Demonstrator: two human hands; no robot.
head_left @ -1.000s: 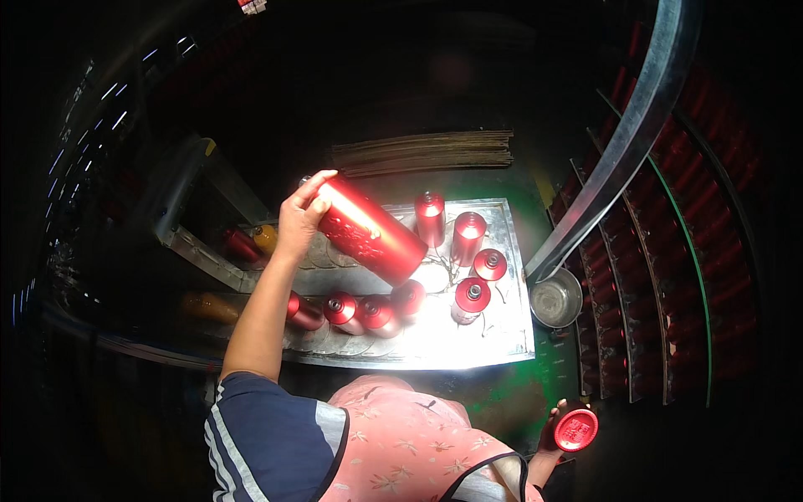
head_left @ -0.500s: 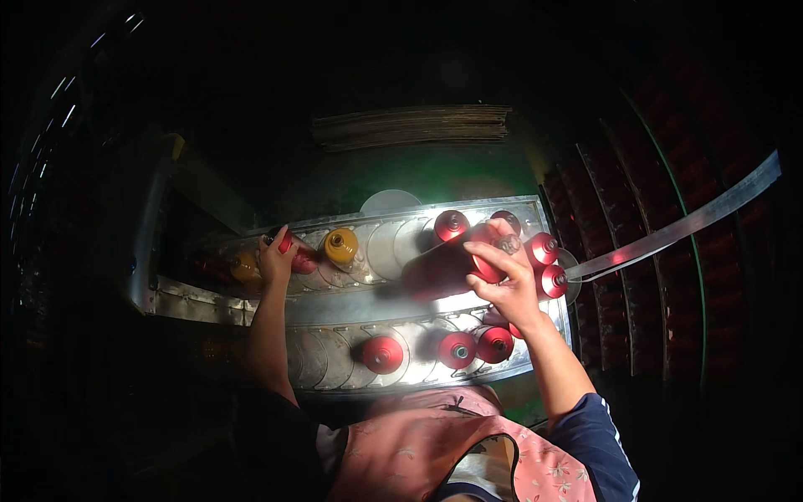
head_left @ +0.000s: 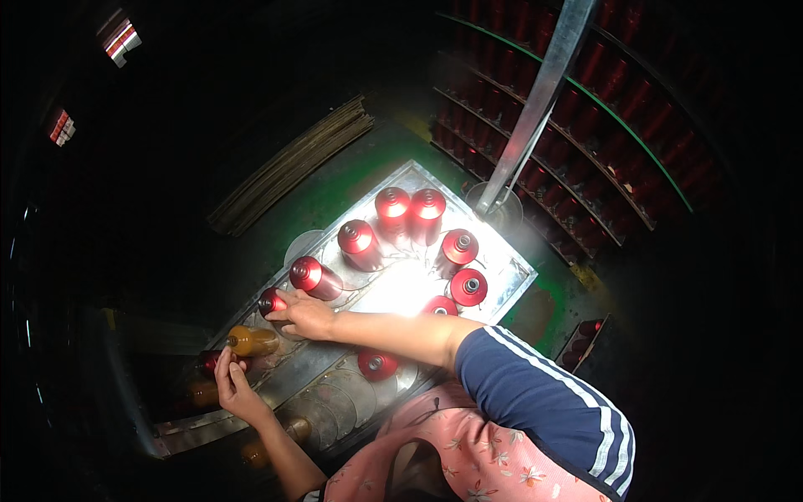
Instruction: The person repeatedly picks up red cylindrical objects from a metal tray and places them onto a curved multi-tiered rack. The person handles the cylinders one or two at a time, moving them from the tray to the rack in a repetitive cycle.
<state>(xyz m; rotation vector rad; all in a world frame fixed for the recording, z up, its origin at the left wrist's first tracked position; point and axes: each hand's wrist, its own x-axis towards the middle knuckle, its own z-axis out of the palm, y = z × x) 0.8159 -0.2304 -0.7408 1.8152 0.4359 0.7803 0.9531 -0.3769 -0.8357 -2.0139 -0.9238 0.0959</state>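
Observation:
My right hand reaches across to the left. Its fingers are around a shiny red bottle with a narrow neck; the hand covers part of the body. Just nearer to me is an amber-yellow bottle. My left hand is raised beside its neck, thumb and fingers apart. Behind those fingertips a darker red bottle is partly hidden. More red bottles stand on the metal conveyor of overlapping crescent plates, one of them close beyond my right hand.
Several red bottles curve around the conveyor's bright far end. A metal bar slants up beside racks filled with red bottles. Stacked flat sheets lie beyond on the left. Amber bottles sit at the dark near-left side.
The view has turned. My right hand has left the bottles at the far right end and moved over to a red bottle on the left. My left hand no longer holds its red bottle.

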